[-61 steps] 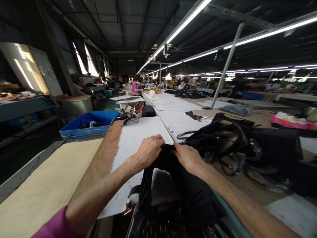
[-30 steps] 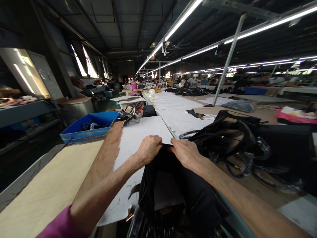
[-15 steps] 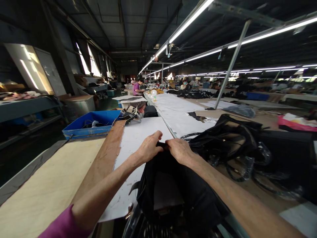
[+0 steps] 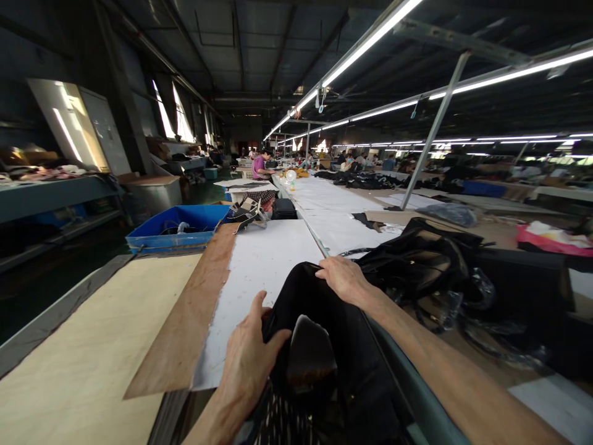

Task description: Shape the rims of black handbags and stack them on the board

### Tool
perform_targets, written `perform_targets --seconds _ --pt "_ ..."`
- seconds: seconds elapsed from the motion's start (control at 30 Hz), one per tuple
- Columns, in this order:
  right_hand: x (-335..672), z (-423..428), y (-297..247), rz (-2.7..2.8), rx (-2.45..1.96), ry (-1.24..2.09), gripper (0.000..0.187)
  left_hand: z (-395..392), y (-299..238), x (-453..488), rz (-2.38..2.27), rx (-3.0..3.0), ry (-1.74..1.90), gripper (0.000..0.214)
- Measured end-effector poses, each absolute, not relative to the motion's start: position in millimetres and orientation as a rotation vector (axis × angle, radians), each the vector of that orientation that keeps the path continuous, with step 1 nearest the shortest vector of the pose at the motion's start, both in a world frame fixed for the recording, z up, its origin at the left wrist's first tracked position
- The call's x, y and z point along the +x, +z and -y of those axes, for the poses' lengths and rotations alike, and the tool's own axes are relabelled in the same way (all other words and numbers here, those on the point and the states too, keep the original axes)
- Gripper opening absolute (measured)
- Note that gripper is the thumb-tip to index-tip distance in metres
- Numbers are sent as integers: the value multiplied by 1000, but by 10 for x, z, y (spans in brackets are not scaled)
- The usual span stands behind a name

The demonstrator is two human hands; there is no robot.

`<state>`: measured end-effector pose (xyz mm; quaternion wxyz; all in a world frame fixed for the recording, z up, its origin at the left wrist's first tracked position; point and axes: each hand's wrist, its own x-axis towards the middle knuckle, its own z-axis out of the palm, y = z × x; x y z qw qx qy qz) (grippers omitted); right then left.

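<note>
In front of me stands a black fabric bag (image 4: 352, 346), its mouth facing up toward me. My right hand (image 4: 343, 279) pinches the far rim of the bag, fingertips curled over the cloth. My left hand (image 4: 248, 349) is lower, at the bag's left side, the thumb over the inner edge and the fingers outside, partly hidden by the cloth. Inside the opening shows a dark stiff panel (image 4: 311, 349) with a pale, rough upper edge. Striped material (image 4: 282, 417) is visible at the near bottom of the bag.
White sheeting (image 4: 273, 247) covers the worktable, beside a brown board (image 4: 194, 315) and a pale board (image 4: 106, 334). A blue bin (image 4: 180, 238) stands at left. More black bags (image 4: 421, 259) with plastic-wrapped straps lie right. A person in purple (image 4: 260, 165) sits farther off.
My left hand has moved from the far rim down and toward me along the bag's left side. The right hand stays at the rim, and the bag's mouth is wider.
</note>
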<state>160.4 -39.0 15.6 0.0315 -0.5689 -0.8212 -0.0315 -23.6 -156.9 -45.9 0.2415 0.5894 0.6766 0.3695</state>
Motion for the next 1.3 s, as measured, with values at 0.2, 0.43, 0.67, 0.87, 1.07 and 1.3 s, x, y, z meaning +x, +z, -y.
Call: perform_targets --seconds 0.2,0.43,0.67,0.87,1.07,1.3 --pt "2096 583 170 2584 -1669 27 24 1047 -296 -757 -1249 1549 816 28" --pt "2211 665 143 2548 -1616 100 30 830 -294 -851 -1057 1471 740 27" --pt "2170 678 159 2537 -1622 235 30 810 -361 -936 -1008 1382 787 38" --pt "2214 624 86 2503 -1646 242 31 818 -475 -986 -939 1362 883 42" --pt "2222 597 64 2527 -1698 199 36 850 -509 -951 -1029 1411 996 39" --pt "2233 619 54 2531 -1652 168 37 827 -466 -896 -1141 1328 1023 31"
